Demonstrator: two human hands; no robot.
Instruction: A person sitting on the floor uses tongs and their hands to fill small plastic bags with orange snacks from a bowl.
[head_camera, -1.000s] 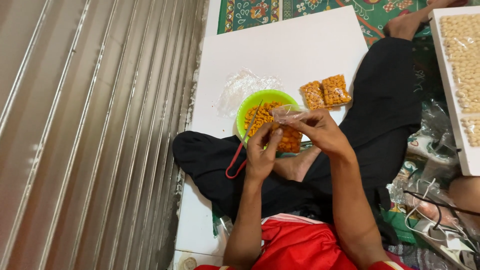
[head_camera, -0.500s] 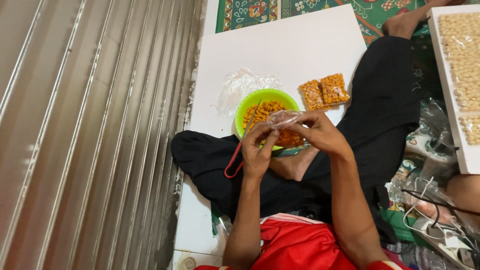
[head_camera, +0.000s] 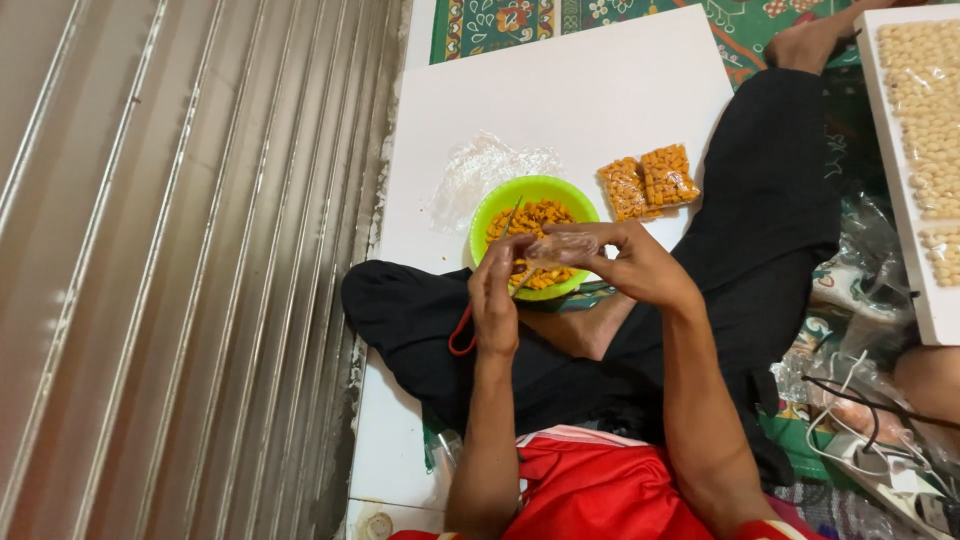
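- A small clear plastic bag (head_camera: 560, 248) is pinched between the fingers of the left hand (head_camera: 497, 300) and the right hand (head_camera: 625, 262); both are closed on its edges, holding it just above the near rim of the green bowl (head_camera: 487, 212).
- Orange snack pieces (head_camera: 535, 220) lie in the bowl, beyond the fingers; a thin utensil (head_camera: 510, 218), seemingly a spoon, leans among them.
- Two filled packets (head_camera: 648, 180) lie further off, to the right of the fingers, on the white board (head_camera: 560, 90).
- A heap of empty clear bags (head_camera: 480, 170) lies beyond the bowl.
- Risk, as judged: the thin film could slip or tear if pulled unevenly, and pieces could be spilled onto the board should the mouth sag.
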